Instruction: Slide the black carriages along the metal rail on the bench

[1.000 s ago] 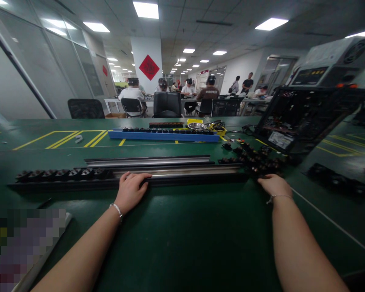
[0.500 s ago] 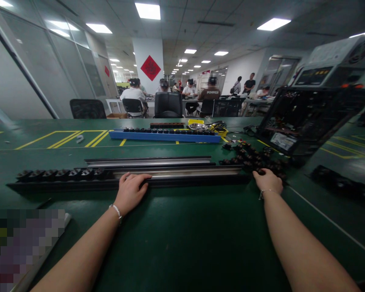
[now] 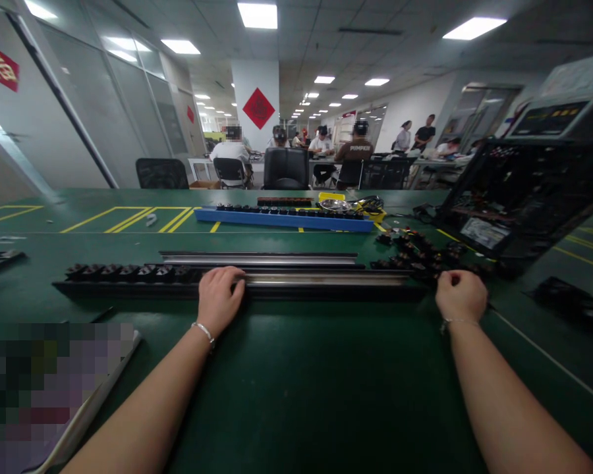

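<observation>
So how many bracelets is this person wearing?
2. One is on the left wrist, beside the black rail. One is on the right wrist, near the black parts. Both arms are bare, so none seems hidden.

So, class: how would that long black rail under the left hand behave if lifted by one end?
Probably stiff: the long black rail lies dead straight on the table. Likely unbalanced, with small black parts seated only along its left end.

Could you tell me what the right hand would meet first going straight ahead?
Probably the loose heap of small black plastic parts lying just beyond the right hand, though depth is unclear.
</observation>
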Tool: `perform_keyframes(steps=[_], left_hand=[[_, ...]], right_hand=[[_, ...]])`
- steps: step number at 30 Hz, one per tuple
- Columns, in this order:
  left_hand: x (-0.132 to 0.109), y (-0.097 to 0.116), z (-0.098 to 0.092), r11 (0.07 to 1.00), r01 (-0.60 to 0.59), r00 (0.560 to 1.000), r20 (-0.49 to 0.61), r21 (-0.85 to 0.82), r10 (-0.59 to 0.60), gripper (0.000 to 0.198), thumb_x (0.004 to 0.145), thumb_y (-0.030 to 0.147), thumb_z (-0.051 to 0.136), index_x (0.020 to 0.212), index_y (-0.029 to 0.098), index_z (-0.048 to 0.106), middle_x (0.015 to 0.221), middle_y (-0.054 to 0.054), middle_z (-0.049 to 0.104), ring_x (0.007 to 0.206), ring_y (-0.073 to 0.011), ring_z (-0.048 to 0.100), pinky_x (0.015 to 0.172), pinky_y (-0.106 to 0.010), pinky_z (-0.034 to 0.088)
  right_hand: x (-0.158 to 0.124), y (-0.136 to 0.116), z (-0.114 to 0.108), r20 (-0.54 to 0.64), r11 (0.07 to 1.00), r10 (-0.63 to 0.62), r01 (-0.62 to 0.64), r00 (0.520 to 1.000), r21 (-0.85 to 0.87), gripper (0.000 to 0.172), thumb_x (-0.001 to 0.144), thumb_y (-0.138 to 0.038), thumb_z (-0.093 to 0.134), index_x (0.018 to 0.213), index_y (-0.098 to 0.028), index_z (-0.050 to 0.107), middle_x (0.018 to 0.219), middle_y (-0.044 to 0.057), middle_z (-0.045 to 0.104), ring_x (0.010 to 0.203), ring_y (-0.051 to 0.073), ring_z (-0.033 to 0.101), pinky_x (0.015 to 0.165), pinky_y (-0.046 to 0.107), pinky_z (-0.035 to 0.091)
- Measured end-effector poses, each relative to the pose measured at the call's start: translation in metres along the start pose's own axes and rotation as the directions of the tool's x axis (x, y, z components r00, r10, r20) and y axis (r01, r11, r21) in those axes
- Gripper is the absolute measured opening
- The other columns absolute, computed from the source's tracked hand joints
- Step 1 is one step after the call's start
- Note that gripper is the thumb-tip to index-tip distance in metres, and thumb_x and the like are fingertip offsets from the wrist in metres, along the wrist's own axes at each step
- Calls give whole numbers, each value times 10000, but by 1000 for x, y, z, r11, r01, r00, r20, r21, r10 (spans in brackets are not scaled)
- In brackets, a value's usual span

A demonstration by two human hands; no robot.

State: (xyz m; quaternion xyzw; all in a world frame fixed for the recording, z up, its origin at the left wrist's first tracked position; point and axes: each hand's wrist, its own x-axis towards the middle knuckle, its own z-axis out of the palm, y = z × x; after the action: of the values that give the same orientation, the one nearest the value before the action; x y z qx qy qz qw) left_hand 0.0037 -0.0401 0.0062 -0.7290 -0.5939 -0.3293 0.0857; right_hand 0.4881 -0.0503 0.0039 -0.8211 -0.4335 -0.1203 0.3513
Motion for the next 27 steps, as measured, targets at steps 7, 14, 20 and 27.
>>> perform_keyframes(steps=[7, 14, 20, 27], left_hand=[[5, -27, -13, 844, 533, 814, -302, 53, -495, 392, 806, 406, 466, 1106, 163, 534, 1176, -174, 514, 1135, -364, 433, 902, -534, 373], [4, -44, -25, 753, 655, 747, -198, 59, -635, 425, 789, 408, 462, 1121, 151, 530, 1222, -220, 486, 1168, -416, 396, 875, -613, 330], [7, -45, -28, 717, 683, 727, -212, 135, -653, 369, 767, 392, 468, 1040, 185, 606, 1136, -173, 570, 1130, -386, 439, 881, -566, 360], [9, -43, -27, 694, 706, 707, -218, 145, -673, 394, 758, 434, 478, 1055, 217, 620, 1121, -155, 600, 1105, -384, 452, 860, -567, 370]], right_hand=[[-43, -68, 15, 165, 876, -480, 479, 862, 49, 343, 886, -369, 326, 711, -190, 560, 824, 70, 617, 815, 182, 528, 723, 283, 355], [-60, -81, 18, 278, 840, -493, 534, 824, -93, 346, 891, -304, 320, 661, -186, 550, 773, 54, 648, 776, 170, 540, 681, 289, 290], [-57, -83, 15, 289, 845, -484, 527, 826, -90, 347, 890, -300, 328, 630, -190, 530, 767, 41, 657, 757, 157, 549, 661, 289, 269], [-59, -81, 16, 260, 842, -508, 537, 821, -51, 356, 888, -292, 327, 596, -188, 503, 716, 40, 647, 723, 152, 545, 651, 294, 250]])
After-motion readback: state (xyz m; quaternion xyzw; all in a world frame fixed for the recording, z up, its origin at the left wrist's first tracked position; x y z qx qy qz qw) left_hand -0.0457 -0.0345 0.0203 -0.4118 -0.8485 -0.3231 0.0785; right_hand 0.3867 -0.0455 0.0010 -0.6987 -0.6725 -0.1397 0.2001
